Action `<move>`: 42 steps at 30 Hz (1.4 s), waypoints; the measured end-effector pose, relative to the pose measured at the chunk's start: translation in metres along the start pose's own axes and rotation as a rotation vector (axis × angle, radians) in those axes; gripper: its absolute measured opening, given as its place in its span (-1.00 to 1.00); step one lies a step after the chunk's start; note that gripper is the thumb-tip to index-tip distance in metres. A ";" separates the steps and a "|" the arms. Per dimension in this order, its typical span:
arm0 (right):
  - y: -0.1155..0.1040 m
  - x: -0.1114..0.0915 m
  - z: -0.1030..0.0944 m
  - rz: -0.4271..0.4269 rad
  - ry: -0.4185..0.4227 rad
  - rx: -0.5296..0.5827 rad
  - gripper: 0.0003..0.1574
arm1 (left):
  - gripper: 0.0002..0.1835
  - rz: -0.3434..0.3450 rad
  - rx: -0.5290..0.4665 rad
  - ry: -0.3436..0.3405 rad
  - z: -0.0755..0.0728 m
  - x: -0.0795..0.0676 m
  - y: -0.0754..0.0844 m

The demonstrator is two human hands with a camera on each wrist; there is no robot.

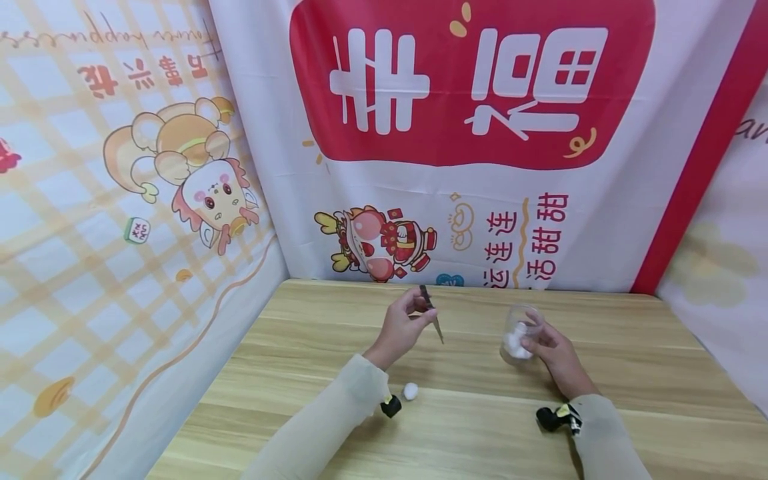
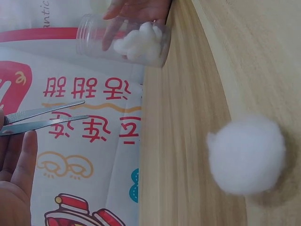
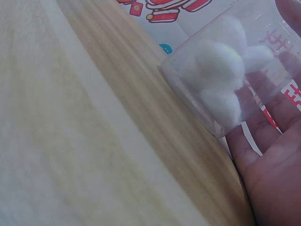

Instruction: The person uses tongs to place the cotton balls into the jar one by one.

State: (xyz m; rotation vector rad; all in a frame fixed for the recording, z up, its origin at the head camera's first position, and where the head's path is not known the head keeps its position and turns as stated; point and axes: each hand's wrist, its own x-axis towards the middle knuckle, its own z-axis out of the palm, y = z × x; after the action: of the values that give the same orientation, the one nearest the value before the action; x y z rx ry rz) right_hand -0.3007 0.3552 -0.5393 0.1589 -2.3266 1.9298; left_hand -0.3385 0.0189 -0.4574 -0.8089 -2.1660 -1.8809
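1. Left hand [image 1: 399, 330] pinches one pair of tweezers [image 2: 40, 125], prongs apart.
2. Right hand [image 1: 558, 360] grips one clear jar [image 1: 515, 321]; several cotton balls [image 1: 517, 344] inside overlap, exact count unclear.
3. One loose ball [image 1: 411, 391] sits near the left cuff [image 1: 371, 379].
4. Wood-grain table [image 1: 480, 433]; three printed cloths [image 1: 678, 100] around.
5. Far edge meets the back cloth; a wide gap separates tweezers and jar.

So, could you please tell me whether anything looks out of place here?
One cotton ball lies loose on the table, beside the left sleeve, whereas the others sit in the clear jar that the right hand holds. The wall banner also looks odd: its lettering is turned sideways. I see no damage.
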 end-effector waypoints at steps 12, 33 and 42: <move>-0.002 0.000 0.001 0.028 -0.009 0.002 -0.09 | -0.76 -0.007 -0.004 -0.026 -0.011 -0.015 0.028; 0.001 -0.003 0.001 0.023 -0.013 0.000 -0.09 | -0.72 -0.044 0.004 -0.002 -0.025 -0.038 0.030; 0.001 -0.002 0.002 0.003 -0.004 0.016 -0.13 | -0.70 -0.061 0.006 0.033 -0.031 -0.040 0.002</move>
State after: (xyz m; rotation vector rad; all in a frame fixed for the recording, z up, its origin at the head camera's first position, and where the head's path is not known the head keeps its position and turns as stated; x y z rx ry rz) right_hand -0.2991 0.3534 -0.5413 0.1611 -2.3156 1.9515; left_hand -0.3104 -0.0223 -0.4677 -0.7141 -2.1993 -1.9013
